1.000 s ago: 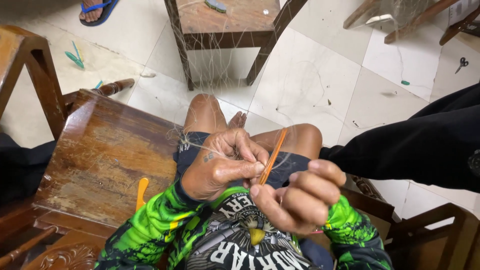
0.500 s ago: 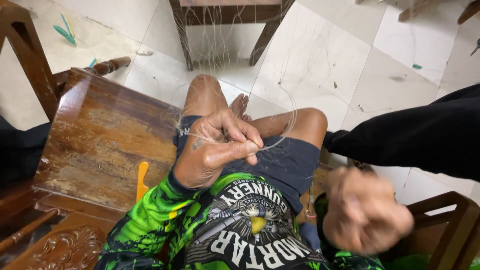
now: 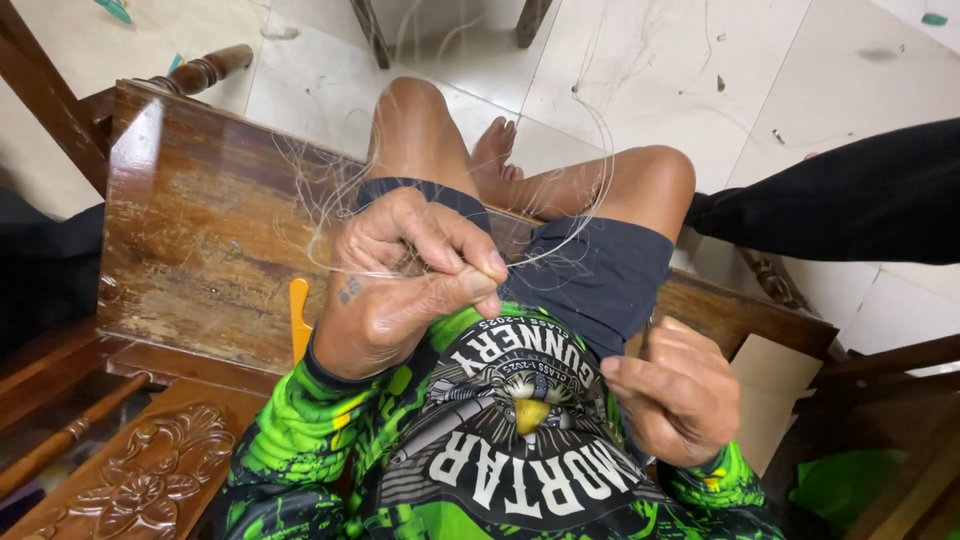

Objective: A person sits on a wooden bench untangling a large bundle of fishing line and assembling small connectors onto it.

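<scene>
My left hand is held over my lap, with thumb and fingers pinched on a knot of fine clear fishing net. A clear line loops from that pinch up over my right knee. My right hand sits lower right beside my green-and-black shirt. Its fingers are curled shut and a thin strand rises from the fist. What else it holds is hidden. An orange flat tool lies on the wooden bench just left of my left wrist.
A person's black sleeve reaches in from the right, close to my right knee. A carved wooden armrest is at lower left, a cardboard piece at lower right. Table legs stand on the white tiled floor ahead.
My right hand pulled away from the left, down and to the right, drawing the line out. The orange needle seen in it a second ago is out of sight. The left hand kept its pinch.
</scene>
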